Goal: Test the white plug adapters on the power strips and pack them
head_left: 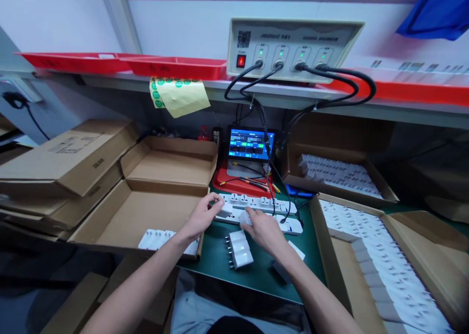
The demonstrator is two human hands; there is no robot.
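My left hand (202,217) pinches a white plug adapter (225,209) at the left end of the near power strip (292,225). Beside it, my right hand (264,230) has its fingers closed on another white plug adapter (245,219) over the same strip. Whether either adapter sits in a socket is hard to see. Just behind runs a second white power strip (252,200) with sockets showing. On the green mat (258,275) below my hands lies a short row of white adapters (241,249), prongs to the left. Another white block (296,250) is partly covered by my right forearm.
An open cardboard box (157,204) at left holds a row of white adapters (156,239). At right, a cardboard box (331,260) holds many more. A lit screen (250,144) stands behind the strips; black cables (261,112) hang from a control unit (293,48) on the shelf.
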